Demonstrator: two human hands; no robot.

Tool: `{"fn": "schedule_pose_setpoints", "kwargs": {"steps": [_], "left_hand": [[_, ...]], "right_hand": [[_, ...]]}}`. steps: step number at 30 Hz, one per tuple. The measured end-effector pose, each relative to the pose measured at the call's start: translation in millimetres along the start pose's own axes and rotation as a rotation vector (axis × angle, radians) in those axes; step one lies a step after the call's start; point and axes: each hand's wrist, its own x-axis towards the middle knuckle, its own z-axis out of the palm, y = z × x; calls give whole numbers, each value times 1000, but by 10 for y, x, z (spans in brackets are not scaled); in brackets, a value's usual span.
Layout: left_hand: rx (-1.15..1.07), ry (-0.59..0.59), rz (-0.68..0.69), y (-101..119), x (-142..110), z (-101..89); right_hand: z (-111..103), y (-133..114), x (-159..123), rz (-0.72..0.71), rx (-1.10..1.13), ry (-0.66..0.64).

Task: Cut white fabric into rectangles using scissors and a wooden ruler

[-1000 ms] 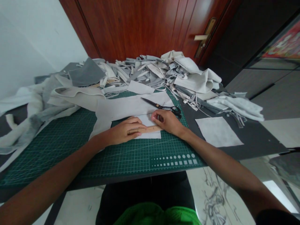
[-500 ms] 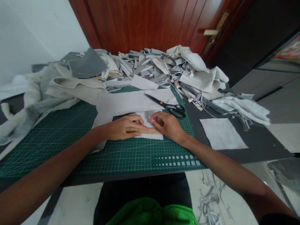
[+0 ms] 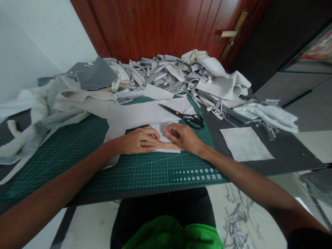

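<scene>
My left hand (image 3: pixel 136 141) lies with its fingers flat on a wooden ruler (image 3: pixel 166 146), pressing it onto a small white fabric piece (image 3: pixel 161 128). My right hand (image 3: pixel 184 137) rests on the ruler's right end, fingers curled in a pinch over the fabric; what they hold is too small to make out. Both hands sit on the green cutting mat (image 3: pixel 77 148). Black-handled scissors (image 3: pixel 187 117) lie just beyond my right hand on a long grey fabric strip (image 3: pixel 140 116).
A heap of grey and white fabric scraps (image 3: pixel 181 74) covers the back of the table. A cut white square (image 3: pixel 245 144) lies on the dark tabletop to the right. Folded fabric (image 3: pixel 269 116) sits beyond it. A wooden door (image 3: pixel 160 27) stands behind.
My right hand's fingers have slid a little to the left along the ruler. The left hand stays pressed on it. The camera has shifted slightly.
</scene>
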Motion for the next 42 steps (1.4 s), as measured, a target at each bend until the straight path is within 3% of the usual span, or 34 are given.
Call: {"fn": "schedule_pose_setpoints", "kwargs": {"steps": [4, 11, 16, 22, 29, 37, 42], "left_hand": [[-41, 21, -8, 13, 21, 74], [-77, 70, -42, 150, 197, 292], [-81, -43, 13, 119, 110, 151], [-34, -25, 89, 66, -14, 94], [4, -46, -44, 34, -61, 39], [-5, 6, -117, 23, -77, 50], [-17, 23, -105, 8, -65, 63]], "right_hand": [[-67, 43, 59, -61, 23, 18], [-220, 177, 106, -38, 67, 1], [-123, 226, 94, -14, 91, -25], [-98, 206, 92, -28, 50, -44], [-142, 158, 90, 12, 58, -29], [-264, -93, 39, 58, 121, 35], [-162, -314, -44, 33, 235, -74]]}}
